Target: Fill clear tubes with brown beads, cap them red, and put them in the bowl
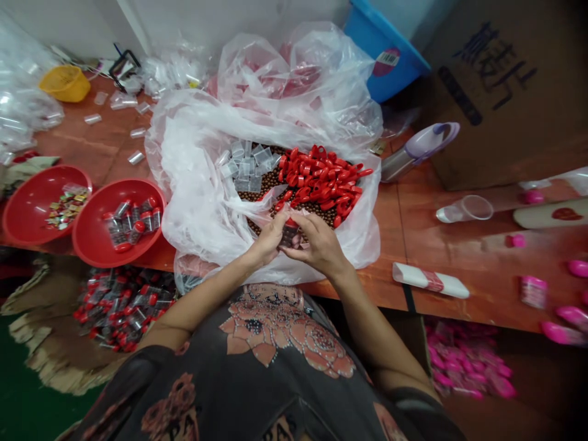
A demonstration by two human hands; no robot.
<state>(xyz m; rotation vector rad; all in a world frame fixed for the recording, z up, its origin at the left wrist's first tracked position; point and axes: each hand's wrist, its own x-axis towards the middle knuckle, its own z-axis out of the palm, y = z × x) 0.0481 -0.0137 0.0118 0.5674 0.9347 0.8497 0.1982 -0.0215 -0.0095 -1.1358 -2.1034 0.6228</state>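
Both my hands meet around a small clear container [289,234] with dark brown balls inside and a red cap at its top. My left hand [270,237] grips its left side, while my right hand [319,244] closes on it from the right. Just beyond my fingers, a plastic-lined heap of brown balls [271,181] spreads out. On that heap lie red caps [316,174] at the right and empty clear containers [248,165] at the left. White plastic sheeting [184,153] surrounds the heap.
Left of the sheeting sit a red bowl [85,250] of filled, capped containers and another red bowl [13,214] with small wrapped pieces. Below them is a pile of filled containers [124,309]. A blue tub [390,46], cardboard box [514,92] and purple-lidded bottle [416,150] stand right.
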